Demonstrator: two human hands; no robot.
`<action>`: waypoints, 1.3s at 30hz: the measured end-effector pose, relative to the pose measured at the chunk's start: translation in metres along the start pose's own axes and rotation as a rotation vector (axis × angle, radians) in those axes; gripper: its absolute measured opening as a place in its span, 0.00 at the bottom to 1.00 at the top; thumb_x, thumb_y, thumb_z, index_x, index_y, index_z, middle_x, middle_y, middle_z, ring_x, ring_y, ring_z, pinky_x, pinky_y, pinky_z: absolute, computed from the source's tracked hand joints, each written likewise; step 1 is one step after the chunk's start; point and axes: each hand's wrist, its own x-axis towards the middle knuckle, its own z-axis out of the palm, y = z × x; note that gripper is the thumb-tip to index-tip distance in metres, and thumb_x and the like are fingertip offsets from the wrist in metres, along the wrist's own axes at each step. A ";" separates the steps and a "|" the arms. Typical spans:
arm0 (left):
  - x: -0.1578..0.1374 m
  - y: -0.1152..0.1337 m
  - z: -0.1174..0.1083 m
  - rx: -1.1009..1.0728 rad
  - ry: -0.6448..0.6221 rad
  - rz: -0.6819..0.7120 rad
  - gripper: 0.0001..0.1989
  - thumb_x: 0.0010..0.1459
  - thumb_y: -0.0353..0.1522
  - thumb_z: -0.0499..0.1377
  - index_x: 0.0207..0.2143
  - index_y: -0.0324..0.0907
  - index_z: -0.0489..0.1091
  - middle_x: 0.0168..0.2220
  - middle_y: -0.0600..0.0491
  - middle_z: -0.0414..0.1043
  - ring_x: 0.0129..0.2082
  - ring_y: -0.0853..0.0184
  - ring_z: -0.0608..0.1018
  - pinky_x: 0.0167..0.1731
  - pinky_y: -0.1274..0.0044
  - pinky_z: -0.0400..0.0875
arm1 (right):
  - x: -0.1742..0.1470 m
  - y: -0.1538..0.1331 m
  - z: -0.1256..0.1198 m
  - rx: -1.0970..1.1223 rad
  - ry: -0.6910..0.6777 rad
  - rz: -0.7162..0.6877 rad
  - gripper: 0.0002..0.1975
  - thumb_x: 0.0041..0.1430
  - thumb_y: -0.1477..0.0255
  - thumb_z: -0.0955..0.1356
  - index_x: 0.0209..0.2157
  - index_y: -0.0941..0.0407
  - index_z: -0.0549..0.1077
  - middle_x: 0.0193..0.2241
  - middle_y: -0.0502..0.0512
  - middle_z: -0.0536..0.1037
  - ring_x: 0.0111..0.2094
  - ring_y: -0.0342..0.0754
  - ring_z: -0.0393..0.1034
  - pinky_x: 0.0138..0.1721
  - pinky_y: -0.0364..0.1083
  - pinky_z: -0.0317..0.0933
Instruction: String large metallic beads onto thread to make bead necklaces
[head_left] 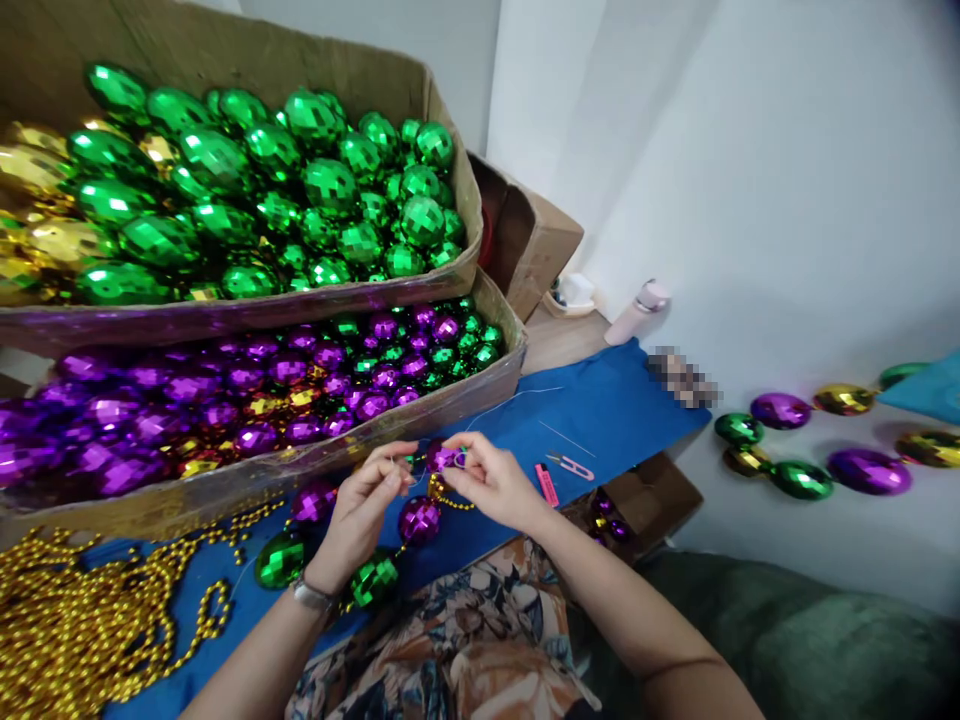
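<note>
My left hand [358, 518] is closed in a pinch on a thin, clear string, its fingertips beside a small green bead. Close by on the right, my right hand [491, 482] pinches a loop of the same sort of string in front of a purple faceted bead [435, 457]. Under my hands hangs a strand of big shiny beads: a purple bead [419, 520], a green bead [374, 580] and another green bead [280, 560]. A short gold bead chain [454, 503] lies below my right fingers. The string's exact path between the fingers is too fine to follow.
Cardboard boxes of green beads [217, 160] and purple beads [187, 385] stand behind. Gold bead chains [90, 620] heap at left. On the blue cloth [600, 400] lie thread snips [574, 466], a pink tag [547, 485] and a needle [568, 438]. A bottle [637, 312] stands farther back.
</note>
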 end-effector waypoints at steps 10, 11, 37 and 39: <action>0.020 0.005 0.011 0.102 -0.291 0.121 0.14 0.59 0.33 0.58 0.49 0.44 0.68 0.53 0.44 0.68 0.55 0.56 0.70 0.54 0.66 0.65 | 0.008 -0.005 0.002 0.116 -0.116 -0.080 0.12 0.63 0.63 0.62 0.30 0.57 0.65 0.20 0.44 0.61 0.20 0.37 0.53 0.22 0.38 0.48; 0.024 0.005 0.010 0.163 -0.362 0.100 0.18 0.58 0.33 0.60 0.51 0.44 0.66 0.53 0.44 0.69 0.54 0.57 0.71 0.54 0.66 0.66 | 0.008 -0.004 0.001 0.159 -0.115 -0.081 0.12 0.62 0.63 0.63 0.29 0.57 0.64 0.21 0.44 0.61 0.21 0.37 0.54 0.22 0.38 0.49; 0.028 -0.007 -0.005 0.507 -0.418 0.126 0.17 0.56 0.35 0.60 0.50 0.49 0.72 0.50 0.48 0.72 0.50 0.58 0.74 0.45 0.75 0.73 | -0.044 0.124 -0.133 -0.838 0.035 0.595 0.10 0.56 0.72 0.70 0.41 0.55 0.71 0.42 0.57 0.71 0.45 0.50 0.65 0.45 0.45 0.58; 0.028 -0.010 -0.004 0.520 -0.422 0.131 0.21 0.54 0.35 0.63 0.51 0.50 0.70 0.51 0.48 0.71 0.51 0.58 0.73 0.47 0.74 0.71 | -0.059 0.135 -0.142 -0.862 0.023 0.636 0.12 0.55 0.73 0.70 0.42 0.55 0.71 0.43 0.58 0.71 0.48 0.51 0.64 0.47 0.46 0.57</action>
